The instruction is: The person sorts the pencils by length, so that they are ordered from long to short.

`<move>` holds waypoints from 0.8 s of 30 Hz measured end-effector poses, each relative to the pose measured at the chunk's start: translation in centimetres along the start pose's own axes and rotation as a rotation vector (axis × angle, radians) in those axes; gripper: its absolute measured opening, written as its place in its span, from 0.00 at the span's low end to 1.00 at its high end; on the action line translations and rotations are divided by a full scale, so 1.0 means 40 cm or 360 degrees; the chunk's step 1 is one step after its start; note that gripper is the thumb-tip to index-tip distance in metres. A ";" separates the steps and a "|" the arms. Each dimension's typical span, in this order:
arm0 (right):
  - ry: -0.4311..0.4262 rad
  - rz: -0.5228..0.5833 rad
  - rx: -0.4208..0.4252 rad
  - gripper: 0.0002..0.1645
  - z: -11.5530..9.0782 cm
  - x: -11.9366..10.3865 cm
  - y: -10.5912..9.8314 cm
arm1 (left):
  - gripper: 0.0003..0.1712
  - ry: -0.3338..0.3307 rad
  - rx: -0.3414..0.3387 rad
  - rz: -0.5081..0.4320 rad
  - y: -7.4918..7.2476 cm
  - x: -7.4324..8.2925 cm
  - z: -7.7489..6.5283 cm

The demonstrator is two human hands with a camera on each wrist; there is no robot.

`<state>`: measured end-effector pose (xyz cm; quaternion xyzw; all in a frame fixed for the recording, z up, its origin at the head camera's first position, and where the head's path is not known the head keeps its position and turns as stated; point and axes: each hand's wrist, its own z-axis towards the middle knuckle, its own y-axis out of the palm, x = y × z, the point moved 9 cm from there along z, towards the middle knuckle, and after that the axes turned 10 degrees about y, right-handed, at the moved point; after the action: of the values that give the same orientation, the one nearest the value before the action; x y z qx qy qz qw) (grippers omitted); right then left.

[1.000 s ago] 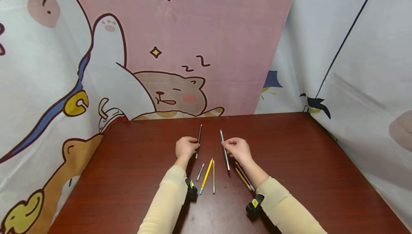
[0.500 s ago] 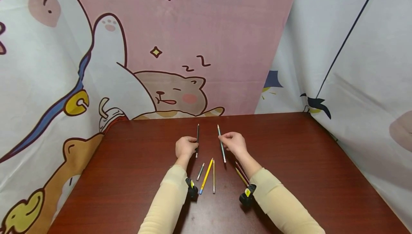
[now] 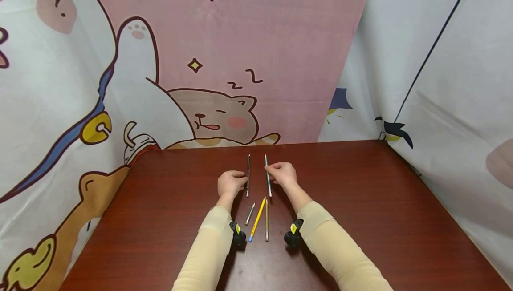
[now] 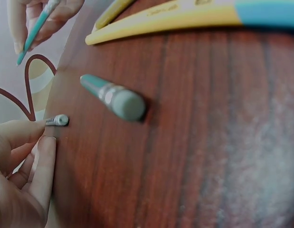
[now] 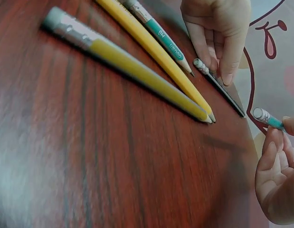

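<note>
My left hand [image 3: 230,183] pinches a dark pencil [image 3: 248,166] near its middle, its tip pointing to the far edge. In the left wrist view, the pencil's eraser end [image 4: 61,120] pokes out by the thumb and fingers. To the right, thumb and fingers of my right hand [image 3: 283,174] pinch a green pencil [image 3: 269,186] with a white end, roughly parallel to the dark one. Nearer me lie a short green pencil [image 3: 250,214], a yellow pencil [image 3: 257,220] with a blue end and a thinner yellow pencil [image 3: 266,224], their points almost meeting.
All this is on a reddish-brown wooden table [image 3: 172,233]. A pink and white cartoon cloth [image 3: 296,59] hangs behind the far edge and along both sides. My right sleeve [image 3: 332,237] covers the spot where other pencils lay earlier.
My right hand has carried the green pencil left and farther away, beside the dark one. The dark pencil has straightened slightly in my nearly still left hand. My right forearm now hides the right-hand pencils.
</note>
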<state>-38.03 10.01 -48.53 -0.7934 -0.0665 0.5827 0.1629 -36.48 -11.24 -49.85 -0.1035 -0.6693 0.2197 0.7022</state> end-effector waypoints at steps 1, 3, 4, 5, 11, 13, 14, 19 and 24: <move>0.0009 0.0011 0.0001 0.17 0.001 0.001 0.003 | 0.12 0.0002 0.0000 0.0003 0.000 0.000 0.000; 0.0031 0.0034 0.0001 0.17 0.004 0.001 0.008 | 0.12 0.0008 0.0003 0.0013 -0.001 0.002 -0.001; 0.0038 0.0043 0.0001 0.17 0.006 0.002 0.011 | 0.12 0.0010 0.0004 0.0021 -0.001 0.003 -0.001; 0.0047 0.0047 0.0001 0.17 0.007 0.002 0.014 | 0.12 0.0009 0.0005 0.0031 -0.002 0.002 -0.001; 0.0075 0.0038 0.0015 0.17 0.017 0.005 0.027 | 0.13 0.0006 0.0003 0.0060 -0.002 0.003 -0.004; 0.0083 0.0026 0.0024 0.17 0.019 0.007 0.030 | 0.12 0.0010 0.0006 0.0070 -0.003 0.004 -0.005; 0.0086 0.0017 0.0031 0.17 0.020 0.008 0.031 | 0.12 0.0010 0.0007 0.0072 -0.003 0.004 -0.005; 0.0084 -0.0066 0.0069 0.17 0.022 0.012 0.035 | 0.12 0.0042 0.0011 0.0095 -0.004 0.006 -0.005; 0.0072 -0.0153 0.0090 0.17 0.027 0.010 0.042 | 0.13 0.0076 0.0016 0.0064 -0.006 0.006 -0.007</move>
<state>-39.07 8.76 -49.76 -0.7974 -0.0842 0.5578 0.2146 -36.15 -11.31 -49.56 -0.1185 -0.6490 0.2346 0.7139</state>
